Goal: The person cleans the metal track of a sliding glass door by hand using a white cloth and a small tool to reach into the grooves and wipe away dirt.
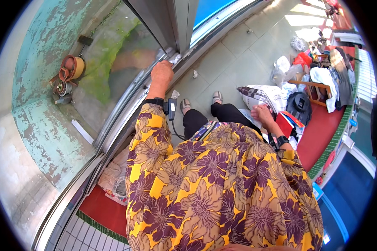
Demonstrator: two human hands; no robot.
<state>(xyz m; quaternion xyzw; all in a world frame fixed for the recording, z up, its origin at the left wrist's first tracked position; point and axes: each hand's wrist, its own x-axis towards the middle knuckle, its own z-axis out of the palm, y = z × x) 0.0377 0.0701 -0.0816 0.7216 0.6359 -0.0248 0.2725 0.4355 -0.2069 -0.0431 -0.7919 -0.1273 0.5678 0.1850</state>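
Observation:
My left hand (162,72) is a closed fist at the metal track of a sliding window (138,82), near the foot of an upright frame post (182,25). A scrap of white material (176,59) shows beside its fingers; whether the hand grips it is not clear. A black strap with a small box (172,109) and a cable sits on that wrist. My right hand (261,113) hangs with curled fingers above a printed white sack (264,95), a red book or folder (283,124) just beside it. Nothing shows clearly in its fingers.
Outside the glass, clay pots (72,67) stand on a mossy concrete ground. Crumpled scraps (195,74) lie on the tiled floor (235,56) by my feet. At right, bags, clothes, a wooden stool (315,84) and a black hat (299,105) crowd a red ledge (323,128).

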